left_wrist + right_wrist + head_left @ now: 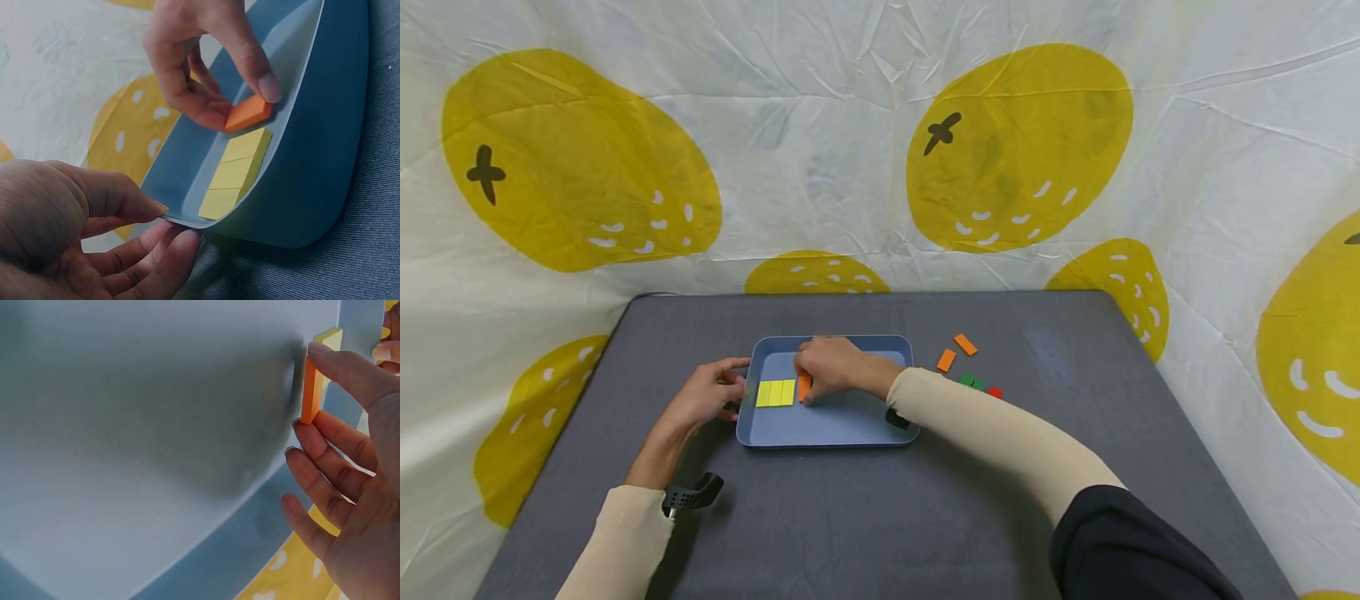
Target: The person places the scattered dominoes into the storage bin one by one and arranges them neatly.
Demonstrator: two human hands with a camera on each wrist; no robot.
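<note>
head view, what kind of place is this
Probably a staged recording setup rather than a home: a grey cloth-covered table, a creased white sheet with yellow fruit prints hung as backdrop, and a blue plastic tray of small coloured blocks.

Two bare hands, no gloves or rings seen. Left hand (703,396): cream, close-fitting sleeve (625,533) ending short of the wrist, forearm bare beyond it; black perforated strap mount (692,495) at the cuff. Right hand (831,367): matching cream sleeve (992,433) reaching the wrist, dark navy upper garment (1135,550) over it near the shoulder; small black device (897,419) under the wrist. Fingernails short, unpainted.
</note>
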